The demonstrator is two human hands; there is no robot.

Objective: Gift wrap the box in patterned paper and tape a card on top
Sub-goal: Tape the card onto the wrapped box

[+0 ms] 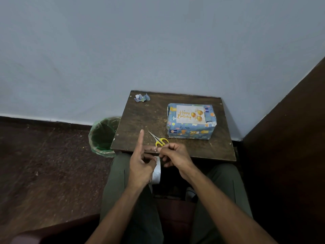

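While the wrapped box sits apart, left hand gripping tape roll, right hand fingers pinching its strip.

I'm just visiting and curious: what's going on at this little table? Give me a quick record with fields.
Box: wrapped box on the table, right side
Card: Happy Birthday card lying on top of it
Left hand: holds tape roll, forefinger raised
Right hand: pinches the tape strip
Scissors: near table's front edge
Paper scrap: far left corner
Bin: left of table
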